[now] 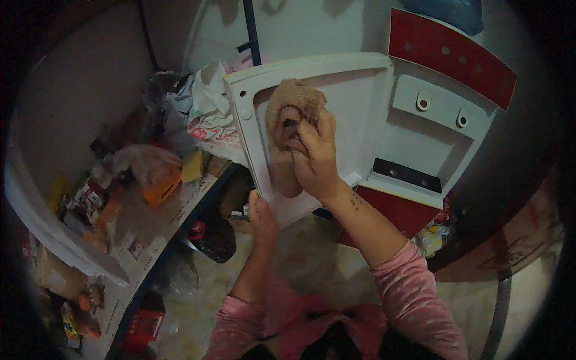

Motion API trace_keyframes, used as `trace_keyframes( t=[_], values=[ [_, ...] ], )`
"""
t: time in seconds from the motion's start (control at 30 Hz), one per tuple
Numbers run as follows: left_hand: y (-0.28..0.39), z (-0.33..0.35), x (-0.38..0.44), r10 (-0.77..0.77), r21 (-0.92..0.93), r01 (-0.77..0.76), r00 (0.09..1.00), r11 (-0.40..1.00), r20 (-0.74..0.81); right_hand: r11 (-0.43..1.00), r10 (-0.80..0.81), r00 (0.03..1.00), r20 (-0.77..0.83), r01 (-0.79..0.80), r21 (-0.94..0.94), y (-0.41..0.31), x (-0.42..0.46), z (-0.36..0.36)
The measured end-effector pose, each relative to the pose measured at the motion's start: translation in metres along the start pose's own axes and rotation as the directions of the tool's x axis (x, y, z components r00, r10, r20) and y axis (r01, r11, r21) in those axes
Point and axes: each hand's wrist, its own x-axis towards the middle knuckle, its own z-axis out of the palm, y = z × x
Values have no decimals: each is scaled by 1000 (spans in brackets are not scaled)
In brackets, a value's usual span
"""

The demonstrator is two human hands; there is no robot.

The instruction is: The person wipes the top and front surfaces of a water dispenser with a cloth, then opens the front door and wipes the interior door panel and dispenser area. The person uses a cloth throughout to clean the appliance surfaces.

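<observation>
Bunched in my right hand [317, 155] is a tan cloth [288, 96], pressed against the inner face of an open white door [355, 117]. That door is hinged on a white and red water dispenser [483, 148], which has two tap outlets and a black drip tray [407, 175]. The lower outer corner of the door is gripped by my left hand [263, 218], its thumb up on the edge. Part of the cloth hangs below my right hand.
Left stands a shelf [155, 243] crowded with plastic bags [209, 99], an orange item [162, 186] and a yellow sponge-like block [193, 166]. A red box [143, 321] lies below it. Brown wooden furniture [508, 234] stands at the right.
</observation>
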Motion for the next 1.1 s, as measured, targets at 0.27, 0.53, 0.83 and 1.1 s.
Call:
trace_keyframes(
  t=[0.27,0.53,0.83,1.1],
  values=[
    [-43,-13,15,-175,-256,180,984,950,40,964,-264,932,247,252,81,7,-105,1],
    [-39,0,6,-181,-316,142,979,938,-97,987,-161,967,197,161,18,3,-58,5],
    [-17,-3,3,-76,-140,75,997,987,-5,989,121,984,128,-109,-96,-18,-25,6],
    [-5,-2,-4,-15,15,15,1000,1000,-12,978,158,852,498,-65,-199,-5,-187,-4]
  ],
)
